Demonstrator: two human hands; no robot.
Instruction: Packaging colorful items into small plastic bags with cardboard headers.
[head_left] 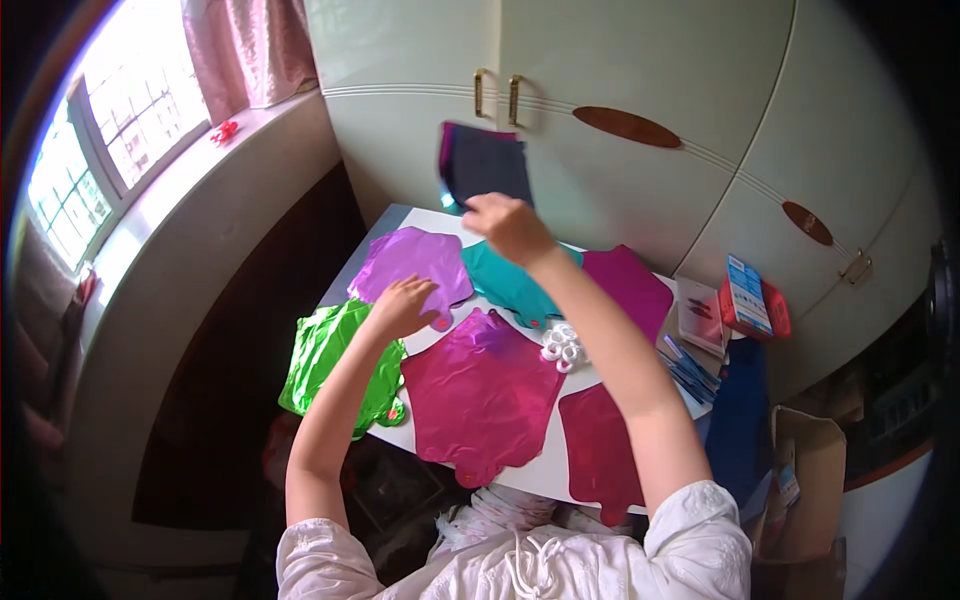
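Flat foil balloons lie spread on a white table (560,462). My left hand (402,306) rests with its fingers on the edge of a purple balloon (410,262), next to a green balloon (330,360). My right hand (510,226) is raised above the table's far side and holds up a dark, blue-purple foil balloon (486,162) in front of the cupboard. Below it lie a teal balloon (505,285), a large magenta balloon (480,392) and two more magenta ones (628,285) (600,440). A coil of white ribbon (563,345) sits among them.
Cream cupboard doors (620,60) with brass handles stand right behind the table. At the table's right end lie a pink packet (700,315), a red and blue box (752,298) and blue strips (690,368). A cardboard box (805,470) stands lower right. A window and sill (150,170) run along the left.
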